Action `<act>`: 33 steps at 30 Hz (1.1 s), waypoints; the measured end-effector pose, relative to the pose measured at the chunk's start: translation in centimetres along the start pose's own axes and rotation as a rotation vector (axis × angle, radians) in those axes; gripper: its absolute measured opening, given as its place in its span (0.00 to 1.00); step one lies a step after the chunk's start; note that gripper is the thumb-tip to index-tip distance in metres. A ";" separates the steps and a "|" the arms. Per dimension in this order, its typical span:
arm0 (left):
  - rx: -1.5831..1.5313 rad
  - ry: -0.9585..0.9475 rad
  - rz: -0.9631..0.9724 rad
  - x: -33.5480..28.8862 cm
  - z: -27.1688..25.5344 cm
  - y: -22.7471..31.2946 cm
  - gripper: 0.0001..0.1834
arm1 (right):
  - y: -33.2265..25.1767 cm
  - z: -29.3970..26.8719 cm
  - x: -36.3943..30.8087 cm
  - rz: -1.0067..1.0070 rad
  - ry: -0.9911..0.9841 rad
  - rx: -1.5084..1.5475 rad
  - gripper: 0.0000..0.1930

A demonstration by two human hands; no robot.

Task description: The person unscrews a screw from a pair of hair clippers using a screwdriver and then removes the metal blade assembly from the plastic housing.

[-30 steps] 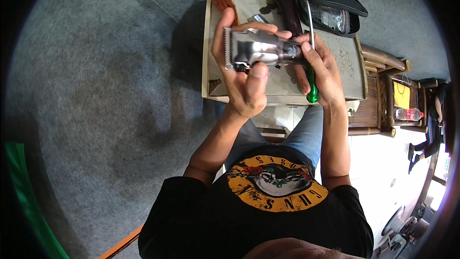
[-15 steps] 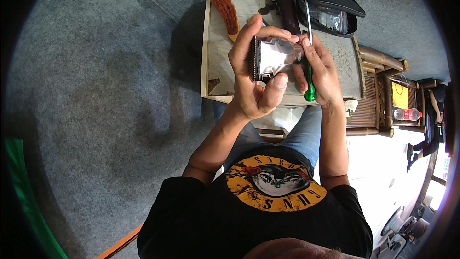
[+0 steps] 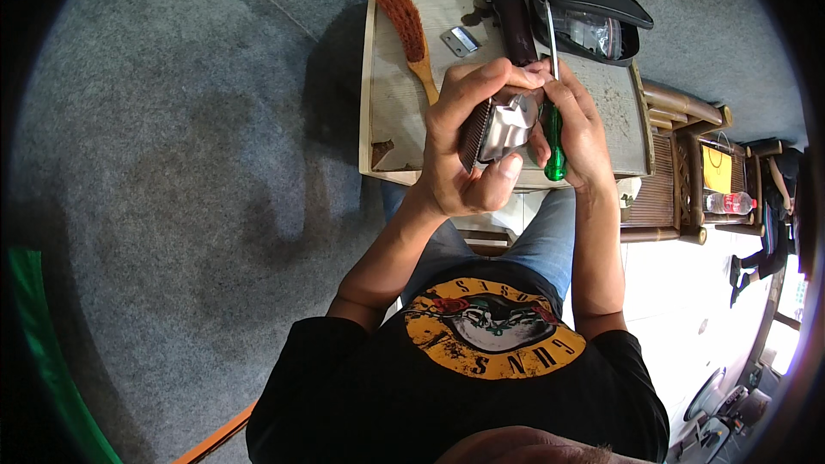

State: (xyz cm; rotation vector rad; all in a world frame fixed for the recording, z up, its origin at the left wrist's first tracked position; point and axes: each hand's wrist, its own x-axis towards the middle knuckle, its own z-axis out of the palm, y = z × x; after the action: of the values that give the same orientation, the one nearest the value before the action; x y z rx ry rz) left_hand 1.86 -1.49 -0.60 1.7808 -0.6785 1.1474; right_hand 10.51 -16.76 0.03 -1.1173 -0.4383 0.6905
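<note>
My left hand [image 3: 451, 142] is closed around a hair clipper [image 3: 509, 127], its shiny metal face up and its toothed blade edge toward the palm. My right hand [image 3: 586, 133] grips a screwdriver [image 3: 553, 142] with a green handle, its metal shaft pointing away from me. The right fingers also touch the clipper's near-right end, part of which they hide. Beyond the left hand, a small loose metal clipper blade [image 3: 461, 40] lies on the worn tabletop [image 3: 601, 112]. A dark brown, elongated casing [image 3: 513, 26] rests just past the fingertips.
A brush [image 3: 404, 26] with reddish bristles lies at the table's far left. An open black zip case [image 3: 593, 21] holding clear plastic bags sits at the far right. Bamboo furniture [image 3: 657, 198] stands to the right, with a bottle [image 3: 730, 204] on it. Another person [image 3: 769, 223] is farther right.
My left hand has tilted and turned the clipper, so its toothed edge now slants. The left fingers have come down nearer, uncovering the loose blade and brush handle. The right hand is almost still.
</note>
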 end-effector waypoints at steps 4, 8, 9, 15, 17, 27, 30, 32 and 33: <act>-0.101 0.089 -0.032 -0.3 1.0 0.1 0.42 | -0.1 -0.1 0.0 0.011 0.002 0.001 0.14; -0.130 0.163 -0.076 -0.2 1.4 0.4 0.40 | 0.1 -0.2 0.1 0.000 -0.014 0.034 0.14; -0.126 0.169 -0.082 -0.2 1.4 0.5 0.39 | 0.1 -0.2 0.2 0.000 -0.019 0.035 0.14; -0.157 0.244 -0.141 -0.5 2.1 0.5 0.37 | 0.3 -0.3 0.1 0.007 -0.005 0.049 0.13; -0.130 0.212 -0.121 -0.3 1.6 0.5 0.37 | 0.4 -0.3 0.2 0.014 -0.007 0.057 0.13; -0.205 0.252 -0.177 -0.7 1.4 0.3 0.38 | 0.1 -0.2 0.1 0.017 0.014 0.077 0.12; -0.251 0.258 -0.185 -0.7 1.5 0.1 0.37 | 0.3 -0.4 0.2 0.011 -0.008 0.083 0.12; -0.276 0.295 -0.210 -0.7 1.7 0.2 0.35 | 0.4 -0.6 0.3 -0.003 -0.034 0.063 0.11; -0.291 0.313 -0.223 -0.7 1.8 0.3 0.34 | 0.4 -0.6 0.3 -0.005 -0.015 0.061 0.11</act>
State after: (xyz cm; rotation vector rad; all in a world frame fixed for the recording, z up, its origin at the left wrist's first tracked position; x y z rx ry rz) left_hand 2.12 -3.25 -1.46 1.3575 -0.4227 1.0825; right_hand 10.94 -16.85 -0.55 -1.0533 -0.4299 0.7046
